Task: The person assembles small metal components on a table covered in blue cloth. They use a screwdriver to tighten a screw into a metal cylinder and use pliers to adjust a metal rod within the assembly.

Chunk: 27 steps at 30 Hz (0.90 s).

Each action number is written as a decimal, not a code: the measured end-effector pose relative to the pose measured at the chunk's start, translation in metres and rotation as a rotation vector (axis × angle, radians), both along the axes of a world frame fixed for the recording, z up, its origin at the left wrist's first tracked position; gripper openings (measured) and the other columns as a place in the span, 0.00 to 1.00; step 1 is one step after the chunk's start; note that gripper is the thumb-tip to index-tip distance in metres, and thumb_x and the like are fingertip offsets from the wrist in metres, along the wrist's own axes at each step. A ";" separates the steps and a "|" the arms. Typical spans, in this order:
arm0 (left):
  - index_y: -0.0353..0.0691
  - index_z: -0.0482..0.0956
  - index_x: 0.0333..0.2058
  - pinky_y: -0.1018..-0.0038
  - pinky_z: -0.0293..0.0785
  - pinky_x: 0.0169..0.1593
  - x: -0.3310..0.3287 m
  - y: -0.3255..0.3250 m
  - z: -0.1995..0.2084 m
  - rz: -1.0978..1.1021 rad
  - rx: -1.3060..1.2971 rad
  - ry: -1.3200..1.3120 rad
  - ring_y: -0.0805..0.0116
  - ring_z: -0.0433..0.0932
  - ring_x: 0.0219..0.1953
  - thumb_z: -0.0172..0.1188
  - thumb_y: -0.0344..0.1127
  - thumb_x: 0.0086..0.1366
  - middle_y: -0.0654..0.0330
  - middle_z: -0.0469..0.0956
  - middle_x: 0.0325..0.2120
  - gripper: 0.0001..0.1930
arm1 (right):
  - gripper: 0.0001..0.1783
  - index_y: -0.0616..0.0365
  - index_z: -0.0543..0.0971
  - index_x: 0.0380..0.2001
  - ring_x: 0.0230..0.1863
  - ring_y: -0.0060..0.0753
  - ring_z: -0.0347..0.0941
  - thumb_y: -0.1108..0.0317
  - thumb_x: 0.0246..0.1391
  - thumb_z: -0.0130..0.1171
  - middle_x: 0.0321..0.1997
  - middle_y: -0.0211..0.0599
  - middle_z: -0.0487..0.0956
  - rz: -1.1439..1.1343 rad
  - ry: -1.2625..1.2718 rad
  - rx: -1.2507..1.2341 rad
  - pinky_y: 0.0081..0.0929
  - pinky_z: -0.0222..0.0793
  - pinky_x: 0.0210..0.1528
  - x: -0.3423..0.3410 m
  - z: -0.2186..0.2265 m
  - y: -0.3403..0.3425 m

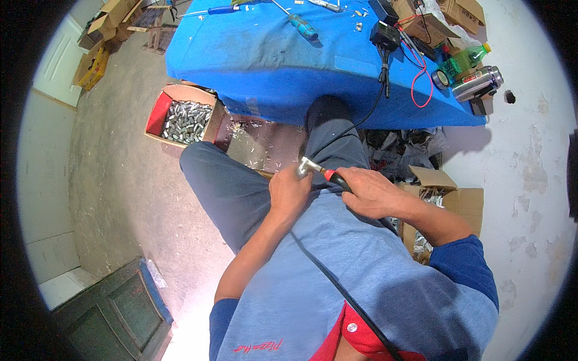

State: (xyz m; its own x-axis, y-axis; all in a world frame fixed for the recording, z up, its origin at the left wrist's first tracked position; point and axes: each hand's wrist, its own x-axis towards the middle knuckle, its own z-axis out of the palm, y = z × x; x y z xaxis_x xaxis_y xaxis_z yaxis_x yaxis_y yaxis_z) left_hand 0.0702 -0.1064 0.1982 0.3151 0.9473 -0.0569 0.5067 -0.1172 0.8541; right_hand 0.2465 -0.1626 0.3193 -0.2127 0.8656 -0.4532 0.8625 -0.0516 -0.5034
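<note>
Above my lap, my right hand (373, 192) is closed round the handle of a hand tool (341, 180). This handle is black with a red collar, and a bright metal shaft runs left from it. My left hand (289, 192) is closed like a fist, right at the tool's silvery metal end. Whether a separate metal piece sits in those fingers cannot be made out. Just beyond my knee on the left stands an open carton (212, 123) holding many small silvery metal cylinders (185, 120).
Ahead, a blue-covered table (265, 57) bears a teal-handled screwdriver (303, 27), a black adapter (385, 36) with cables, a green bottle (469, 58) and a steel flask (478, 83). Another carton (469, 207) stands at my right by the white wall (530, 156). A dark panel (120, 313) lies lower left.
</note>
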 end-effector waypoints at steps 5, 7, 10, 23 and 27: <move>0.33 0.81 0.33 0.72 0.69 0.28 -0.002 0.005 -0.006 -0.121 -0.347 -0.264 0.72 0.73 0.22 0.61 0.36 0.59 0.63 0.77 0.20 0.10 | 0.21 0.71 0.68 0.46 0.43 0.63 0.71 0.70 0.48 0.50 0.38 0.60 0.74 0.026 0.009 0.126 0.52 0.66 0.48 0.001 -0.007 -0.003; 0.33 0.81 0.31 0.76 0.66 0.26 -0.002 0.004 -0.001 -0.160 -0.381 -0.451 0.79 0.68 0.23 0.60 0.36 0.59 0.68 0.75 0.20 0.10 | 0.22 0.69 0.68 0.47 0.44 0.61 0.70 0.70 0.48 0.50 0.39 0.58 0.74 0.054 0.003 0.202 0.51 0.66 0.48 0.004 -0.012 -0.005; 0.35 0.81 0.30 0.77 0.64 0.25 -0.009 0.008 0.019 -0.189 -0.573 -0.458 0.80 0.68 0.23 0.61 0.36 0.60 0.69 0.74 0.21 0.09 | 0.25 0.69 0.67 0.50 0.45 0.59 0.69 0.71 0.47 0.51 0.41 0.56 0.73 0.128 -0.001 0.291 0.49 0.66 0.49 0.011 -0.015 -0.001; 0.34 0.81 0.34 0.71 0.69 0.29 -0.005 -0.004 0.000 -0.084 -0.170 -0.176 0.73 0.72 0.23 0.62 0.36 0.60 0.55 0.76 0.19 0.10 | 0.17 0.68 0.75 0.36 0.35 0.56 0.76 0.64 0.47 0.51 0.30 0.57 0.78 -0.146 0.214 -0.271 0.44 0.70 0.41 0.011 0.008 0.006; 0.33 0.81 0.35 0.67 0.70 0.30 -0.002 -0.003 0.007 -0.033 -0.107 -0.102 0.63 0.74 0.21 0.62 0.36 0.59 0.45 0.75 0.20 0.12 | 0.17 0.67 0.75 0.35 0.34 0.51 0.77 0.63 0.47 0.52 0.28 0.55 0.78 -0.368 0.422 -0.462 0.41 0.70 0.39 0.009 -0.003 0.000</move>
